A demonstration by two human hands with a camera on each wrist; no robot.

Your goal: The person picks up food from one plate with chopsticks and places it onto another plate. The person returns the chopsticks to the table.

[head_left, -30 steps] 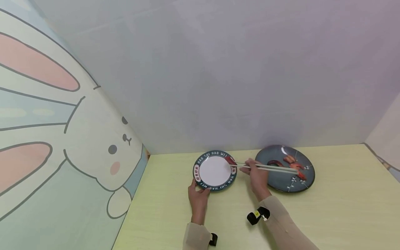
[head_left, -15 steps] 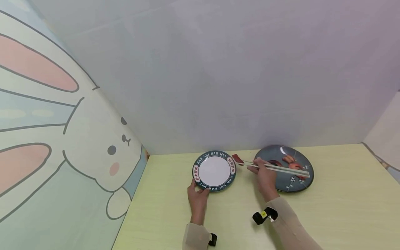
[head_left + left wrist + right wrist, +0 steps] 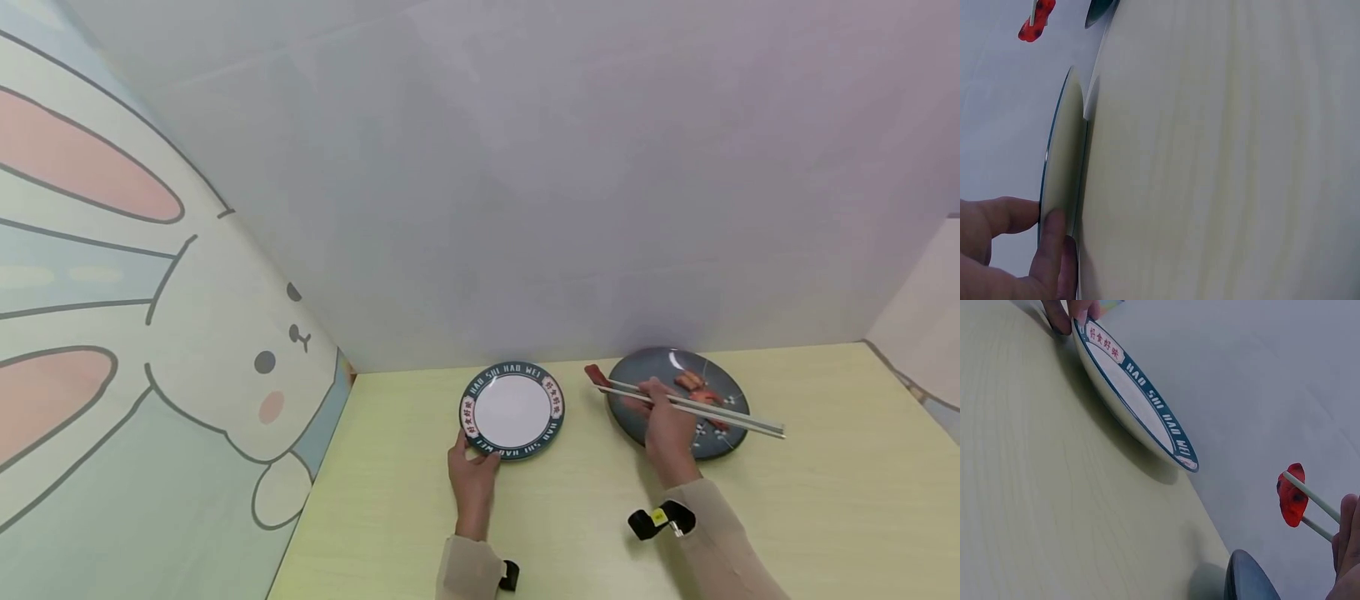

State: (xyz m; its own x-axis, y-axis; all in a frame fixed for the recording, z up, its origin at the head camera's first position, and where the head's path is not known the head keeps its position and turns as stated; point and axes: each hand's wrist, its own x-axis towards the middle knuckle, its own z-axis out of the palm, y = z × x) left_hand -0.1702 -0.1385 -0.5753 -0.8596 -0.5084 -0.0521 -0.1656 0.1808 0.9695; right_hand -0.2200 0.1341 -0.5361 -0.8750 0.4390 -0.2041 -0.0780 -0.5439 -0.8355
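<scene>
With my left hand [image 3: 472,482], I hold the near left rim of a round white plate [image 3: 512,410] with a dark green lettered border. The left wrist view shows fingers [image 3: 1050,244] pinching its rim, and the plate tilted up from the table. My right hand [image 3: 670,433] grips a pair of pale chopsticks [image 3: 757,426], level above a larger dark oval plate [image 3: 637,371]. Pinched between the chopstick tips is a red, dark-spotted piece of food [image 3: 1293,495], in the air left of the oval plate. Orange-red food pieces [image 3: 690,381] lie on that plate, partly hidden by hand and chopsticks.
Both plates are at the back of a pale wood-grain table [image 3: 562,517], close to a grey wall [image 3: 525,208]. A rabbit-patterned wall [image 3: 225,358] borders the left side. Black wrist cameras [image 3: 651,522] are strapped over both sleeves.
My right hand has moved right, carrying the chopsticks and red piece from over the white plate's right rim to the oval plate's left edge. My left hand stays on the rim.
</scene>
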